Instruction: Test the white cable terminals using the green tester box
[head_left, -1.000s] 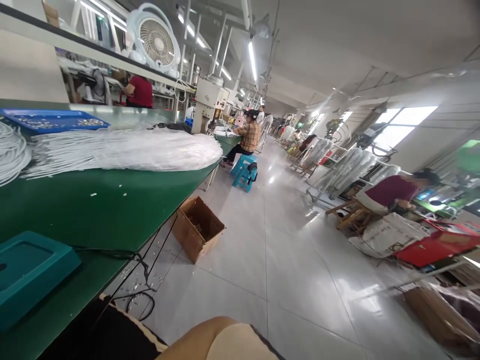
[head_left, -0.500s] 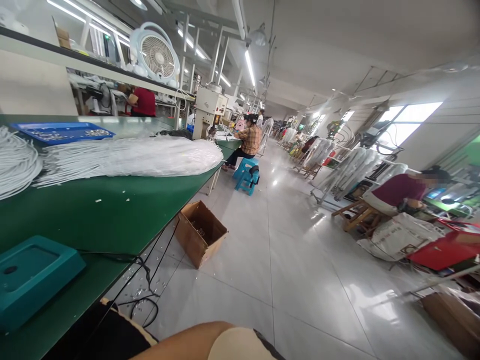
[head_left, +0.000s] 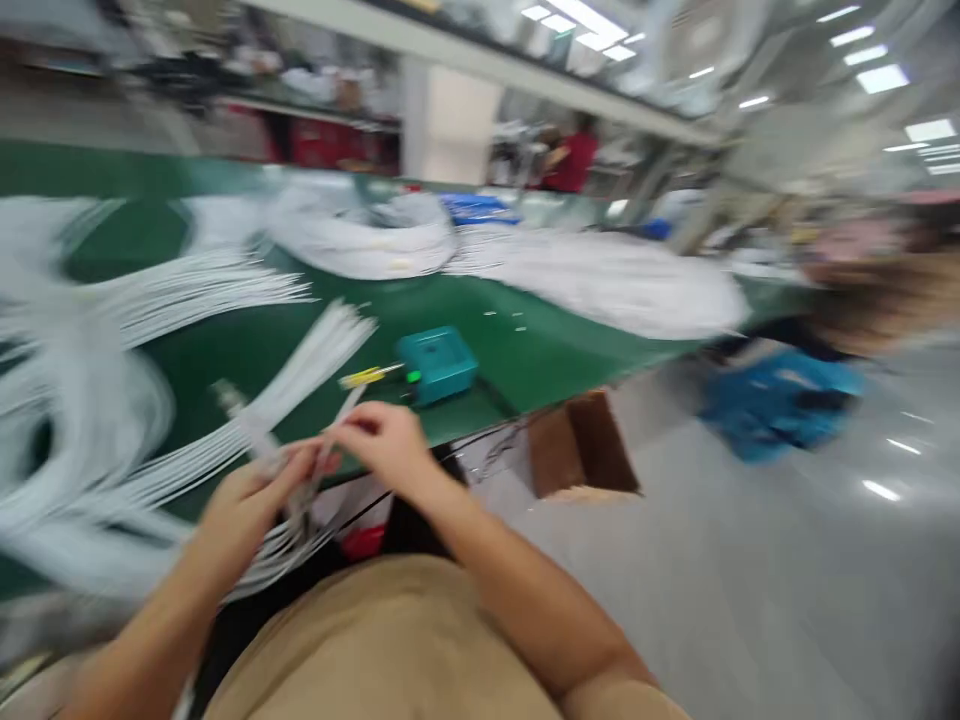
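Note:
At the front edge of the green bench, my left hand [head_left: 251, 490] is closed around white cables [head_left: 281, 555], which loop down below it. Close beside it, my right hand [head_left: 390, 445] pinches a thin white cable [head_left: 349, 405] with thumb and fingers. Both hands are slightly blurred, and the finger ends are partly hidden. Just beyond my hands, a straight bundle of white cables [head_left: 311, 360] lies on the bench. A teal box-like device [head_left: 439, 365] with a green light stands to the right, and a yellow-handled tool [head_left: 364, 377] lies beside it.
More white cable coils [head_left: 82, 400] cover the bench on the left. A long bundle of white cables [head_left: 600, 275] and a blue tray [head_left: 480, 208] lie farther back. On the floor to the right stand a cardboard box [head_left: 577, 445] and a blue stool [head_left: 780, 400]. A person in red [head_left: 574, 160] is beyond the bench.
My view has swung left and down from the aisle to the bench. Both my hands, with white cables in them, have come into view.

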